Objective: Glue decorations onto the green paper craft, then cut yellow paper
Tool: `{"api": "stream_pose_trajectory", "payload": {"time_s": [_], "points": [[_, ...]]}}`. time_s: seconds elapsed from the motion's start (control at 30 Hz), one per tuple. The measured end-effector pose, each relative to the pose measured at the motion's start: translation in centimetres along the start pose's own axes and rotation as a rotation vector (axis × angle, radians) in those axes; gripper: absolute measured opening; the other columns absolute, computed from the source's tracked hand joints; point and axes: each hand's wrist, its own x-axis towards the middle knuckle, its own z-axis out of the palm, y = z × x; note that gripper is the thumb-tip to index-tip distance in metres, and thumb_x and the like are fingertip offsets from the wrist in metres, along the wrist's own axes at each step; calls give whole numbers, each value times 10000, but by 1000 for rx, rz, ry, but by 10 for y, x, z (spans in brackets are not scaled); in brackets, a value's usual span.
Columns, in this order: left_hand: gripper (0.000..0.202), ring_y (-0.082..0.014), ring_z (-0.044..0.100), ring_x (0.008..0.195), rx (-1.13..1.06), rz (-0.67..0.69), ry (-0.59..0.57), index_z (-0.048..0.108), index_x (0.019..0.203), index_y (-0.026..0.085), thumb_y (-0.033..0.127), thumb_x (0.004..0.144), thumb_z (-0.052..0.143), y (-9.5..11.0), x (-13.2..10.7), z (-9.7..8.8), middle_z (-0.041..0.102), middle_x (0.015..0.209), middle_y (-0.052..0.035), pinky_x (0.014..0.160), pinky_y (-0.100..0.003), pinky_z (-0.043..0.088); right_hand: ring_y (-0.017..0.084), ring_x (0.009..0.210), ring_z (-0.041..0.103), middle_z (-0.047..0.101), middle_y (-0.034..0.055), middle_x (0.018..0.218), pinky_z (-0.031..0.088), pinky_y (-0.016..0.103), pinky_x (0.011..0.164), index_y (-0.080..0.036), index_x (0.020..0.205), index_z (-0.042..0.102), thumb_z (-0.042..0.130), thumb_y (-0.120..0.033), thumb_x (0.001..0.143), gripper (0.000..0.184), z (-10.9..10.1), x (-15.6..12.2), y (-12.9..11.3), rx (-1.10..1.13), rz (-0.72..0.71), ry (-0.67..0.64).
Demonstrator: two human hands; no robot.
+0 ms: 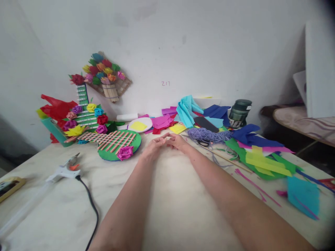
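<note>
Both my forearms reach out over a pale table (170, 209). My left hand (153, 148) and my right hand (178, 141) meet at the fingertips near the table's middle, fingers curled toward each other. Whether something small sits between them I cannot make out. A round green disc (119, 143) woven with orange strips and carrying a pink paper flower lies just left of my left hand. Purple cord (209, 135) is heaped just right of my right hand.
A white glue gun (64, 170) with a black cable lies at the left. Paper-flower crafts (86, 116) stand at the back left. Coloured paper scraps (261, 157) cover the right side. A dark green jar (239, 113) stands by the wall.
</note>
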Motion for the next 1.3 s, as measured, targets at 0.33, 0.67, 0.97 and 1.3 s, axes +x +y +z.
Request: {"api": "stream_pose_trajectory", "payload": {"time_s": [0.33,0.67,0.97,1.3], "points": [[265,-271,510,1079,-140,81,63,634,591,157,361,530,793,1,1,11,618,1155,-90,877,-370,360,40,387,431,595,-39,592,258,155,329,-156,1034,591,652,-379,708,400,-2,1,1,177,-9,23],[359,-235,598,980,-97,53,257,559,606,163,465,573,749,-4,4,10,693,811,-83,859,-345,376,54,392,450,611,-30,594,356,167,400,-163,935,639,535,-219,801,178,4,4,4,-129,-14,195],[459,-283,608,960,-33,11,298,444,547,171,578,671,616,-10,5,14,632,622,-67,811,-369,400,198,801,633,689,100,823,423,273,684,-165,805,665,329,-442,918,450,-31,9,-16,-905,57,530],[320,-205,562,993,-54,48,295,556,780,168,373,617,740,-13,5,10,623,1047,-90,818,-339,423,234,1086,513,585,139,1159,404,294,841,-146,1031,657,437,-123,842,291,-45,36,-17,-1318,-97,253]]}}
